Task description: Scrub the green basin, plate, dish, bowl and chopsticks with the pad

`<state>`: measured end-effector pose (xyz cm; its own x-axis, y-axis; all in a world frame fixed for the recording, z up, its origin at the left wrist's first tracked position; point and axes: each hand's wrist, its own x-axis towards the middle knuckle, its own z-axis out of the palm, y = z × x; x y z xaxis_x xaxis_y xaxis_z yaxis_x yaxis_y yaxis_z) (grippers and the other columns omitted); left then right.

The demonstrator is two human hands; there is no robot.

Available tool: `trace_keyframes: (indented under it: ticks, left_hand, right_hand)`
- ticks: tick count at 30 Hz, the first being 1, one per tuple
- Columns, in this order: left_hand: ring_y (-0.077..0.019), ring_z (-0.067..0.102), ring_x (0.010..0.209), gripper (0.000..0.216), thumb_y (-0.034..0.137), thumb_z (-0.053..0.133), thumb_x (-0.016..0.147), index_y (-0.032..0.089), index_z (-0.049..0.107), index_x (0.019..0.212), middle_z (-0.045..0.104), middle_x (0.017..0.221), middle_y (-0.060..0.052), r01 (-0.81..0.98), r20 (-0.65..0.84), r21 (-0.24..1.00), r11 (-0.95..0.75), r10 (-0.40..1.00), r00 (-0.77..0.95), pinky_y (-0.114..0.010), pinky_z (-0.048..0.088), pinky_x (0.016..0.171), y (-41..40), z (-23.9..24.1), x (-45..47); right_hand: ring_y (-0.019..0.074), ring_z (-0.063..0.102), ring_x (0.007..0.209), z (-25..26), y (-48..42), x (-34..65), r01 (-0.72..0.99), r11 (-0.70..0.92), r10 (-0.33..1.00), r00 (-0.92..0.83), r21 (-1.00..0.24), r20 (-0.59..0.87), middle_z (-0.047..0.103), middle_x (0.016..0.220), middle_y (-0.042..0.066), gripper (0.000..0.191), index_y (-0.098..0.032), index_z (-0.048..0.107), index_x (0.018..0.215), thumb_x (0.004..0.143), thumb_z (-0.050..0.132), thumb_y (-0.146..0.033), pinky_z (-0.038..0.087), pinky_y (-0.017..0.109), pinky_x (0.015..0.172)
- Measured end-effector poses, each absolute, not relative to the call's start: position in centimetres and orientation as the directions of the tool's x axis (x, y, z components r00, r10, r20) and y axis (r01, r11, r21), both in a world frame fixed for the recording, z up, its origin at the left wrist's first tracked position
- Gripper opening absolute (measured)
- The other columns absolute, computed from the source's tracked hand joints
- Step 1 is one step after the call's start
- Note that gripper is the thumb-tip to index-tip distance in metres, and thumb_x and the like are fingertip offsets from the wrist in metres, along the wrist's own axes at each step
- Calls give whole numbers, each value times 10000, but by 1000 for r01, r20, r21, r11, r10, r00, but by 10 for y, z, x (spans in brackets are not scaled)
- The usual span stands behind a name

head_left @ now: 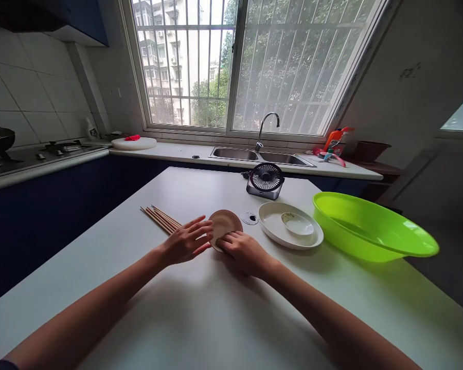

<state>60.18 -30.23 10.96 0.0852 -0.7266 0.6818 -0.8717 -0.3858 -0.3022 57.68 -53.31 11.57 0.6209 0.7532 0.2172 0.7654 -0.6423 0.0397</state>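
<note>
A small round bowl [224,222] with a brown rim and a paler inside is tilted toward me over the white table. The fingers of my right hand [244,252] curl over its lower right edge and grip it, and the thumb is hidden. My left hand [188,240] is at the bowl's left side with its fingers stretched and apart. Whether its fingertips touch the rim I cannot tell. Just beyond the left hand lie several wooden chopsticks [161,220], partly covered by that hand. Right of the bowl is a white oval plate [270,234] with a small patterned dish [299,225] on it.
A large bright green basin [370,226] stands at the table's right edge. A small black fan [266,180] is toward the back, with a round table inset [249,219] nearer. Behind are a double sink [235,153] with a faucet [261,131], and a stove [57,150] at left.
</note>
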Motion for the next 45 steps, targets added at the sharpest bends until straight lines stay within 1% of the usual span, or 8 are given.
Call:
trace_keyframes:
  ticks: [8, 14, 18, 21, 26, 30, 34, 45]
  left_hand:
    - [-140, 666, 849, 124, 54, 598, 895, 144, 632, 974, 689, 852, -18, -784, 687, -448, -430, -727, 6, -362, 582, 972, -317, 95, 592]
    - [-138, 675, 870, 145, 43, 518, 935, 148, 617, 948, 698, 850, -9, -829, 684, -386, -405, -729, 37, -374, 574, 998, -316, 100, 592]
    - [-141, 686, 888, 115, 70, 526, 943, 153, 605, 931, 709, 884, -14, -883, 708, -306, -356, -705, 39, -379, 583, 1000, -313, 105, 600]
    - [-162, 699, 949, 84, 108, 533, 951, 146, 607, 960, 720, 896, -33, -915, 715, -271, -299, -699, 17, -380, 601, 980, -308, 112, 607]
    - [-198, 677, 1087, 103, 129, 556, 943, 141, 624, 1019, 729, 966, -63, -922, 673, -229, -312, -735, 82, -448, 548, 1053, -301, 119, 609]
    - [-218, 652, 1123, 196, 208, 633, 909, 147, 626, 1095, 704, 1071, -92, -879, 664, -289, -380, -741, 101, -466, 528, 1069, -306, 110, 600]
    - [-161, 673, 969, 198, 101, 610, 900, 164, 623, 1087, 698, 974, -41, -833, 684, -383, -399, -729, 35, -390, 565, 1016, -313, 97, 595]
    - [-132, 656, 826, 113, 85, 566, 923, 171, 634, 951, 671, 850, -3, -805, 722, -388, -450, -691, 38, -361, 584, 969, -319, 96, 592]
  right_hand:
    - [201, 653, 864, 115, -533, 576, 747, -663, 711, 650, -53, 266, 698, 964, 93, 125, -153, 662, 953, 966, 556, -218, 486, 325, 794]
    - [204, 642, 840, 116, -532, 575, 760, -648, 724, 633, -42, 274, 694, 919, 85, 150, -155, 664, 911, 955, 588, -277, 487, 332, 790]
    - [219, 631, 892, 116, -538, 579, 793, -608, 772, 581, 33, 257, 693, 928, 100, 161, -144, 674, 933, 965, 559, -252, 482, 349, 842]
    - [216, 624, 888, 116, -543, 581, 817, -571, 809, 540, 87, 233, 690, 947, 112, 177, -135, 673, 966, 978, 521, -224, 475, 358, 863]
    - [215, 632, 860, 118, -544, 582, 805, -590, 797, 567, 68, 207, 690, 938, 108, 190, -138, 673, 975, 983, 510, -235, 476, 339, 788]
    - [208, 637, 832, 118, -541, 580, 783, -621, 767, 599, 35, 229, 693, 916, 96, 197, -142, 674, 958, 993, 501, -230, 464, 326, 743]
    - [201, 641, 811, 120, -539, 578, 763, -646, 739, 631, -17, 237, 698, 921, 89, 183, -138, 661, 954, 989, 526, -258, 455, 314, 715]
    - [198, 650, 838, 122, -533, 576, 745, -660, 714, 662, -96, 225, 710, 926, 79, 125, -154, 674, 940, 949, 595, -250, 462, 316, 763]
